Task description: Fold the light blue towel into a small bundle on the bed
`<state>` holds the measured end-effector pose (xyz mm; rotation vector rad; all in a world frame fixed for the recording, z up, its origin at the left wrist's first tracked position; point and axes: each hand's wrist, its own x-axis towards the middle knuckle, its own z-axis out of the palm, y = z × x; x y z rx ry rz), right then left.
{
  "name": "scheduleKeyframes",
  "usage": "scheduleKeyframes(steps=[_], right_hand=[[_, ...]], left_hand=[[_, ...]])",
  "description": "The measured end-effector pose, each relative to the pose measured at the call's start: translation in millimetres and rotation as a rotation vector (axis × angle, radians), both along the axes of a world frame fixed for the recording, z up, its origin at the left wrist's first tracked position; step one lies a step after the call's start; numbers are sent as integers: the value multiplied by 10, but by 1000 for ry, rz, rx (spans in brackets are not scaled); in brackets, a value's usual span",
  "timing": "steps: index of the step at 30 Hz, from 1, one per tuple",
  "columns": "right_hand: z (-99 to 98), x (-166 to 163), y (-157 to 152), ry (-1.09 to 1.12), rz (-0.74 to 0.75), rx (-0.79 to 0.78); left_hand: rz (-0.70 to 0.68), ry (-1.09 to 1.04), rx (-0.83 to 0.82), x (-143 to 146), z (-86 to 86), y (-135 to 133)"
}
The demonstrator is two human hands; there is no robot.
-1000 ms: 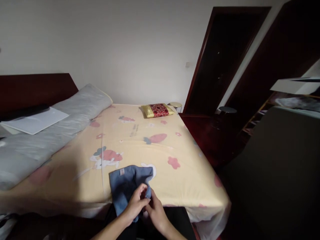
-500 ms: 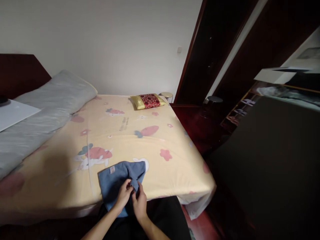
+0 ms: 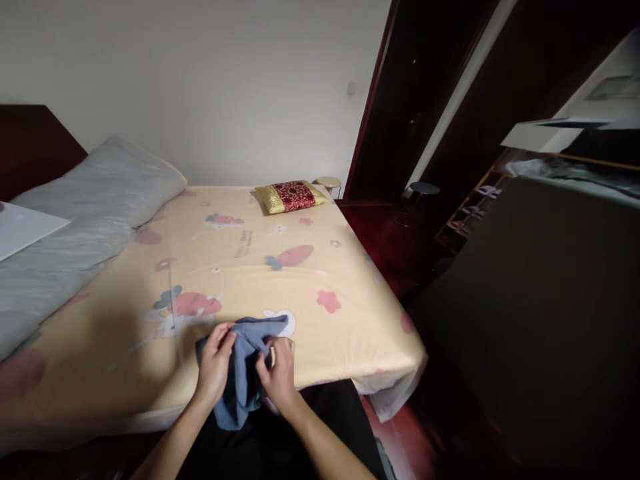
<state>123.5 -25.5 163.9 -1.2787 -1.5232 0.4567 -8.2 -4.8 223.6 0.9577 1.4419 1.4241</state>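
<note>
A blue cloth [image 3: 244, 363] lies bunched at the near edge of the bed, its lower part hanging over my dark-trousered lap. My left hand [image 3: 216, 363] pinches the cloth's upper left side between thumb and fingers. On the other side, my right hand [image 3: 280, 370] has its fingers curled and closed on a fold of the same cloth. A flap of the cloth reaches past both hands onto the yellow bedsheet [image 3: 310, 347], over a printed white figure. The small label seen earlier is hidden.
A gold and red pillow [image 3: 293, 196] lies at the bed's far end. Grey bedding [image 3: 105, 200] with a white board [image 3: 30, 230] on it is at left. Two stools [image 3: 425, 189] stand beyond the bed. A large dark surface [image 3: 540, 300] and a shelf with shoes [image 3: 475, 210] are at right.
My hands have moved apart, the left going left and up. The cloth, spread flatter before, is now gathered into folds between them. The view has shifted slightly.
</note>
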Motion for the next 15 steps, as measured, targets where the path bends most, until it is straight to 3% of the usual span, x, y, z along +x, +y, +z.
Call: scheduleKeyframes(steps=[2,5,10,15], right_hand=[[49,21,60,-206,106,41],[103,39,177,-354,108,-25],[223,149,426,-445,-10,-152],[328,506,657,-394,-89,-147]], left_hand=[[34,-47,25,-26,156,-12],[21,36,43,-58,350,-52],[-203,373,97,-191,692,-146],[-244,508,131,-509,995,-213]])
